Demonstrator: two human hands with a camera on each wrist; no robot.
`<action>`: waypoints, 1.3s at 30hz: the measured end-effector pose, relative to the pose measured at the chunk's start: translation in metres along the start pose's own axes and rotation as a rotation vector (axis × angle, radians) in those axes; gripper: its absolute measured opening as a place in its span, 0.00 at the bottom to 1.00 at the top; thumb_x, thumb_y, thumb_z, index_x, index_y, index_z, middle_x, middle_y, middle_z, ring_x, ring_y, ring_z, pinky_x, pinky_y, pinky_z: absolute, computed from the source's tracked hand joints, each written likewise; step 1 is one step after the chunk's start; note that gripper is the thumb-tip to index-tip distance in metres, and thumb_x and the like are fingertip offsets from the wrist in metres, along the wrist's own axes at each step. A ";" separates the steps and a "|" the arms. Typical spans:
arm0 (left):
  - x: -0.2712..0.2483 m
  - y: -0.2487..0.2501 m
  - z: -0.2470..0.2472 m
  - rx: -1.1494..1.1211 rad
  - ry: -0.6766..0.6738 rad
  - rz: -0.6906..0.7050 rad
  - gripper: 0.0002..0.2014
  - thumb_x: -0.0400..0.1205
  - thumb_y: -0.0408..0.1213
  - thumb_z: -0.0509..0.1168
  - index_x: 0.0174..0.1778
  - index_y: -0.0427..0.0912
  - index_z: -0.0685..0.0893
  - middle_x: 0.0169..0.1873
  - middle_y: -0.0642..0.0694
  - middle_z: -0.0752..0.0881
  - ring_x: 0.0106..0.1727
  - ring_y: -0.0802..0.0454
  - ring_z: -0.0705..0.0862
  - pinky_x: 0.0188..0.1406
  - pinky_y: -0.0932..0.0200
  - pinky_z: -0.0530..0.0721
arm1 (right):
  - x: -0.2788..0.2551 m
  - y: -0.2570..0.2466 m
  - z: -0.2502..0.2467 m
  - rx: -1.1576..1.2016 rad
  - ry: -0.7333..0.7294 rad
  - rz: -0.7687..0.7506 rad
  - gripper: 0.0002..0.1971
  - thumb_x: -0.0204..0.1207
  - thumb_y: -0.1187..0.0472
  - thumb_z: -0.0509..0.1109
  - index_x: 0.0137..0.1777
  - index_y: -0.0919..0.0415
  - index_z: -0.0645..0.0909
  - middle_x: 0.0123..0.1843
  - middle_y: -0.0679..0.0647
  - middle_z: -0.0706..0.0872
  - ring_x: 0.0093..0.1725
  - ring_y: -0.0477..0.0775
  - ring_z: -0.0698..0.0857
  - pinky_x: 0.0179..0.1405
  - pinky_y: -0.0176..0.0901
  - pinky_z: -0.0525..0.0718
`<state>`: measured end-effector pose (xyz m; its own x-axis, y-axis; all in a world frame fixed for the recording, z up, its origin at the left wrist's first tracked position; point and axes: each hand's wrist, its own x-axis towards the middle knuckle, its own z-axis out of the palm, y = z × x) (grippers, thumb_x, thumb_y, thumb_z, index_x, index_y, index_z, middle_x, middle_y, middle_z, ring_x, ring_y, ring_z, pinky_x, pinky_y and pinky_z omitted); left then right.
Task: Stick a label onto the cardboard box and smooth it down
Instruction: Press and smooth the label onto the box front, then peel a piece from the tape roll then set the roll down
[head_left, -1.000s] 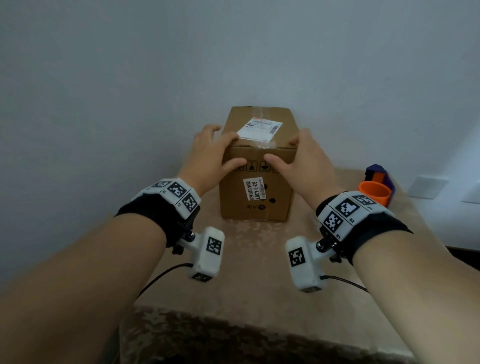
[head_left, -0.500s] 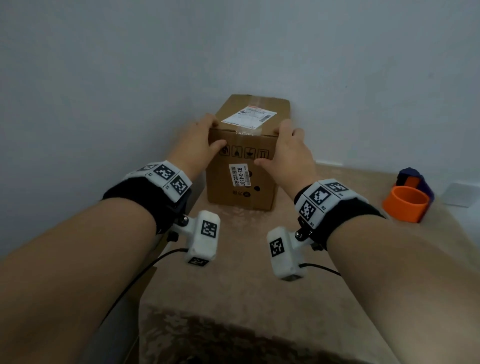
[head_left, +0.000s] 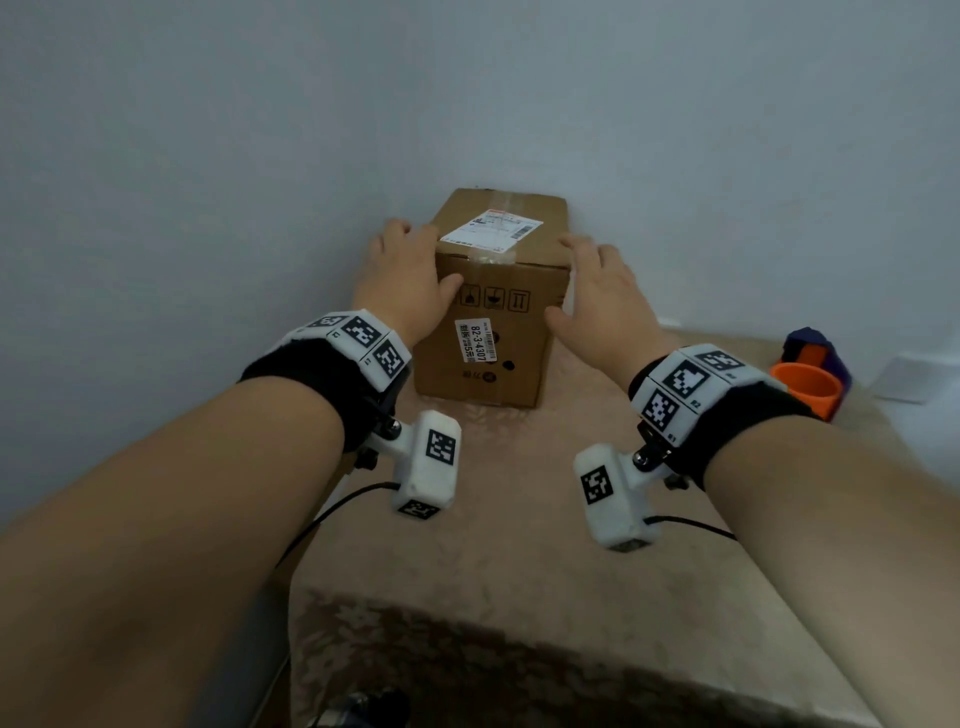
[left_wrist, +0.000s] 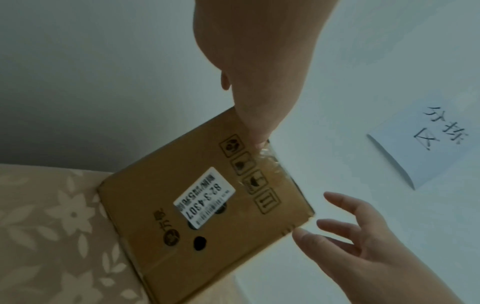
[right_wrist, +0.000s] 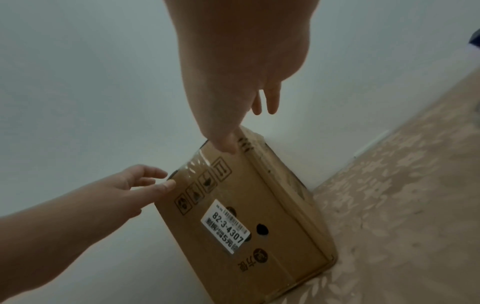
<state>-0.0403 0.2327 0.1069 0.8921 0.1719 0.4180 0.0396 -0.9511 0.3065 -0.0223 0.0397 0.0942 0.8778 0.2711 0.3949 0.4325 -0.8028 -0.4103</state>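
Note:
A brown cardboard box (head_left: 519, 358) stands on the table against the wall. A white shipping label (head_left: 493, 228) lies flat on its top under clear tape, and a small barcode sticker (head_left: 477, 340) is on the front. My left hand (head_left: 408, 280) rests on the box's upper left side, fingers relaxed, thumb touching the front face. My right hand (head_left: 597, 296) is at the box's right side with fingers spread, and I cannot tell whether it touches. In the wrist views the box (left_wrist: 155, 205) (right_wrist: 285, 216) shows its front, with the thumb of my right hand (right_wrist: 233, 82) at the top corner.
The table (head_left: 519, 545) has a beige flowered cloth. An orange tape roll (head_left: 805, 389) and a blue-purple object (head_left: 815, 348) sit at its right edge. A white wall plate (head_left: 904, 379) is beyond them. A paper note (left_wrist: 428, 144) hangs on the wall.
Both hands slid from the box's top front edge outwards to its sides. The right hand's fingers spread and loosened. The head view shifted right.

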 end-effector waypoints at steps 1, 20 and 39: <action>-0.001 0.006 -0.004 0.023 0.022 0.012 0.25 0.81 0.47 0.63 0.72 0.42 0.70 0.74 0.36 0.66 0.74 0.36 0.65 0.73 0.41 0.68 | -0.004 0.003 -0.007 -0.011 0.004 -0.004 0.33 0.74 0.63 0.66 0.78 0.59 0.58 0.71 0.66 0.70 0.68 0.68 0.72 0.68 0.57 0.73; -0.075 0.187 0.087 -0.035 -0.287 0.558 0.14 0.82 0.46 0.60 0.62 0.49 0.79 0.66 0.46 0.75 0.70 0.43 0.70 0.68 0.47 0.66 | -0.109 0.163 -0.074 0.118 -0.156 0.457 0.24 0.78 0.65 0.63 0.74 0.59 0.71 0.73 0.60 0.77 0.70 0.60 0.77 0.57 0.38 0.70; -0.087 0.171 0.148 -0.384 -0.523 0.352 0.10 0.79 0.39 0.66 0.32 0.48 0.75 0.27 0.56 0.73 0.37 0.51 0.74 0.31 0.57 0.67 | -0.113 0.165 -0.018 0.362 0.017 0.466 0.18 0.73 0.62 0.74 0.63 0.64 0.80 0.56 0.60 0.87 0.57 0.55 0.85 0.64 0.49 0.81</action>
<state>-0.0449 0.0173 -0.0033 0.9249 -0.3627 0.1138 -0.3631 -0.7542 0.5471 -0.0539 -0.1331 -0.0033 0.9900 -0.0777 0.1180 0.0478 -0.6017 -0.7973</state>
